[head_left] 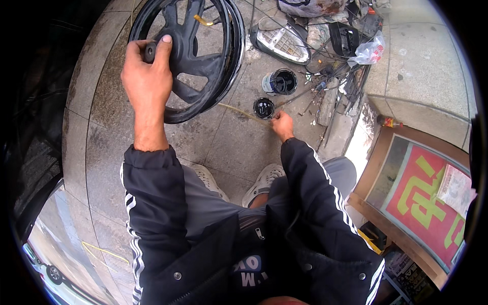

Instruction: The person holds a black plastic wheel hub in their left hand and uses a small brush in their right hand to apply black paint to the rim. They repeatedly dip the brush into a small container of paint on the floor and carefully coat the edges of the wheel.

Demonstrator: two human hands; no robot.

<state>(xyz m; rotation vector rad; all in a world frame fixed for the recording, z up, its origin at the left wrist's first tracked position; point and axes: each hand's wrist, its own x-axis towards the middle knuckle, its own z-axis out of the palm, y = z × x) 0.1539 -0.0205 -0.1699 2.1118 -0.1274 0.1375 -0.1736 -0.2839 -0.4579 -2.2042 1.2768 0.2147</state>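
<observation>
A black spoked wheel rim (206, 66) is held up at the upper left. My left hand (147, 76) grips it at the hub, thumb and fingers closed round the protruding hub end. A yellow-tipped valve stem (203, 21) shows near its top. My right hand (282, 126) is low by the ground, its fingers pinched together beside a small round container of black paint (264, 108). What the pinch holds, if anything, is too small to make out. Just beyond stands a larger open tin (281, 82) with black paint inside.
Cables, plastic parts and rubble (325, 76) are heaped at the upper right, with a pale grille piece (282, 43) and a clear plastic bag (368, 51). A brown-framed glass-topped stand (406, 203) is at my right. My shoes (264, 180) rest on the paving.
</observation>
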